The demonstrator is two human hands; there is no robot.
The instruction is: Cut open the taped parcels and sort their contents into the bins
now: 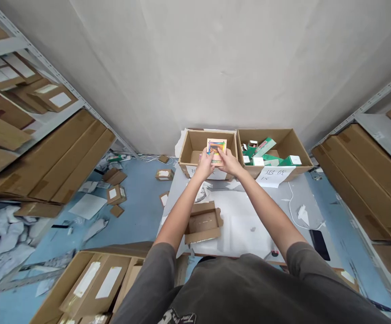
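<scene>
Both my hands hold a small box with a colourful printed front (pixel 217 145), over the front of the left open carton (pixel 190 148). My left hand (pixel 205 164) grips its left side, and my right hand (pixel 228 163) grips its right side. The fingers partly cover the box's lower half. To the right stands a second open carton (pixel 288 139), with several green and white boxes (pixel 265 147) lying in it. A handwritten paper sign (pixel 275 175) hangs on its front. Below my hands, an opened small cardboard box (pixel 204 222) lies on the table (pixel 246 216).
A phone (pixel 320 245) and a white cable (pixel 292 207) lie on the table's right. Shelves with cartons (pixel 50 157) flank both sides. A big carton of parcels (pixel 104 274) stands at lower left. Small boxes (pixel 116 194) and paper scraps litter the blue floor.
</scene>
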